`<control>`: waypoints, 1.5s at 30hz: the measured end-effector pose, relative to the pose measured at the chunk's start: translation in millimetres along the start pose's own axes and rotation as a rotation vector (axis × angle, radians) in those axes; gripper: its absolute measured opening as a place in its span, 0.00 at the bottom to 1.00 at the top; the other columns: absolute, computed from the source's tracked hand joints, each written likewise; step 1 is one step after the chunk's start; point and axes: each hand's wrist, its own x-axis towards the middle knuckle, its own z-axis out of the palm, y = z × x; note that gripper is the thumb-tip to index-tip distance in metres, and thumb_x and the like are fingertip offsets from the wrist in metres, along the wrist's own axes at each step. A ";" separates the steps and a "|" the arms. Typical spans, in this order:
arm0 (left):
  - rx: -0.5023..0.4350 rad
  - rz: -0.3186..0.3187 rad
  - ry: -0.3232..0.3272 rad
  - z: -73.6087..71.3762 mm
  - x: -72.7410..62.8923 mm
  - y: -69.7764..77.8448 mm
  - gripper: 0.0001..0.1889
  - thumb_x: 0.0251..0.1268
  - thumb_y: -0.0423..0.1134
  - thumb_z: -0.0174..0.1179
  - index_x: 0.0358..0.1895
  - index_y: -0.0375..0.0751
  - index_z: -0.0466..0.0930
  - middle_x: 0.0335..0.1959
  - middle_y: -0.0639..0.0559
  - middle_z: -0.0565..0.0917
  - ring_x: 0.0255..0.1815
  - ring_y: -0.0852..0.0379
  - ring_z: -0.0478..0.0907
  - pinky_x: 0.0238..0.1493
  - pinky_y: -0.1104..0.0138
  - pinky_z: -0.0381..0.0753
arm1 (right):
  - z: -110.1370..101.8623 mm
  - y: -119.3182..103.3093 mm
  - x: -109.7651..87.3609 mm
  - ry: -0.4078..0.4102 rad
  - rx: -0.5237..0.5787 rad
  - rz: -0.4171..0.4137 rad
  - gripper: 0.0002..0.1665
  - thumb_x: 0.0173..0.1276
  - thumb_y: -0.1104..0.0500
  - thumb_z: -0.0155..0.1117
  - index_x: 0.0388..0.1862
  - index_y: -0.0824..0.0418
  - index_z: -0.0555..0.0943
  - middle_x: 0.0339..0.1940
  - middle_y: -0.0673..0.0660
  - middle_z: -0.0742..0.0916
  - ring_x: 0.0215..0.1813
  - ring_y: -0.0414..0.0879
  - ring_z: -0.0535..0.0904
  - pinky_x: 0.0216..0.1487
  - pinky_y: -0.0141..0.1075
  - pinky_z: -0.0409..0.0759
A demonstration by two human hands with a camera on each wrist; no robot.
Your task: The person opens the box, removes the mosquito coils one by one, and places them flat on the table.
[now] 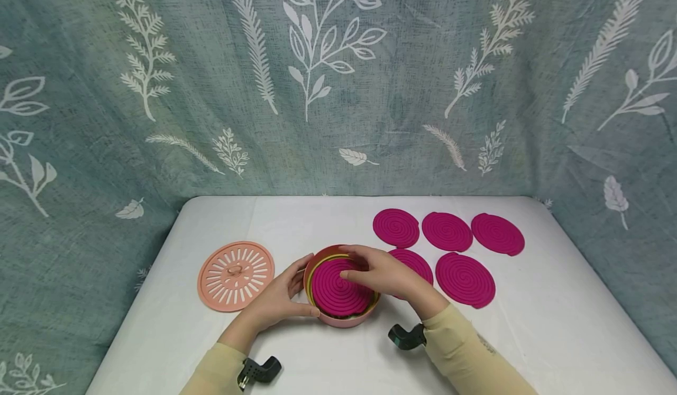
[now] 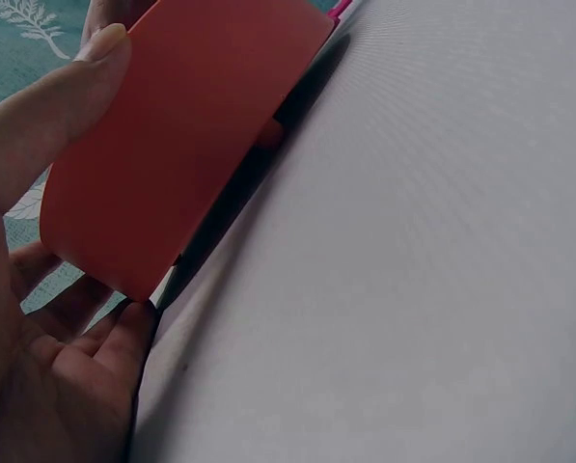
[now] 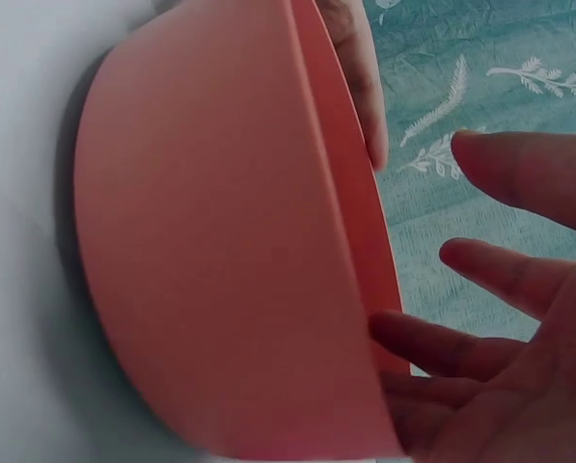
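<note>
A round coral-pink container point(image 1: 344, 323) stands on the white table, with a yellow ring along its inside. Lying in it is a magenta spiral coil point(image 1: 338, 295), its far right part covered by my right hand point(image 1: 383, 273). My left hand point(image 1: 280, 298) holds the container's left side, thumb point(image 2: 61, 106) along the wall and fingers curled at the other edge. Over the right rim, the right hand reaches in with its fingers spread and loosely extended. In the right wrist view these fingers point(image 3: 500, 275) are at the container's rim, with nothing pinched between them.
Several more magenta coils point(image 1: 465, 280) lie flat to the right and behind; one point(image 1: 415, 261) is partly hidden by the right hand. A coral slotted lid point(image 1: 235, 254) with a small loop on top lies left of the container. A patterned green curtain point(image 1: 338, 148) hangs behind the table.
</note>
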 end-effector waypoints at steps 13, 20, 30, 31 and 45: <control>-0.005 0.013 0.001 0.6 -0.5 1.1 0.60 0.42 0.41 0.82 0.79 0.61 0.52 0.76 0.58 0.58 0.76 0.59 0.54 0.72 0.70 0.59 | 3.3 -2.6 -1.3 0.001 -0.014 -0.010 0.36 0.67 0.45 0.68 0.73 0.49 0.71 0.63 0.58 0.79 0.65 0.54 0.74 0.64 0.53 0.76; -0.005 0.024 -0.002 0.3 -0.8 -1.8 0.59 0.43 0.41 0.82 0.79 0.57 0.52 0.77 0.55 0.57 0.77 0.55 0.53 0.73 0.68 0.59 | 4.4 -0.2 -2.3 0.013 0.005 -0.006 0.37 0.66 0.43 0.68 0.72 0.47 0.71 0.63 0.56 0.80 0.65 0.51 0.74 0.64 0.52 0.76; -0.026 0.005 0.004 1.2 -0.5 0.7 0.60 0.41 0.40 0.82 0.78 0.64 0.52 0.77 0.59 0.57 0.76 0.59 0.54 0.73 0.70 0.59 | 1.1 2.9 -1.8 0.086 0.064 -0.032 0.32 0.67 0.46 0.68 0.69 0.50 0.74 0.61 0.56 0.81 0.63 0.50 0.76 0.62 0.47 0.79; -0.026 0.004 0.005 1.1 -0.5 0.8 0.59 0.41 0.40 0.82 0.78 0.64 0.53 0.77 0.59 0.57 0.76 0.59 0.54 0.73 0.70 0.59 | 0.8 3.0 -2.0 0.094 0.076 -0.035 0.32 0.67 0.46 0.68 0.69 0.50 0.74 0.61 0.55 0.81 0.63 0.49 0.76 0.62 0.47 0.79; -0.029 0.012 0.004 1.1 -0.2 0.1 0.60 0.41 0.38 0.82 0.78 0.62 0.52 0.76 0.58 0.57 0.76 0.59 0.53 0.73 0.71 0.57 | -1.8 7.7 -3.1 0.125 0.303 0.023 0.31 0.67 0.50 0.69 0.68 0.54 0.75 0.62 0.57 0.80 0.62 0.51 0.77 0.61 0.46 0.80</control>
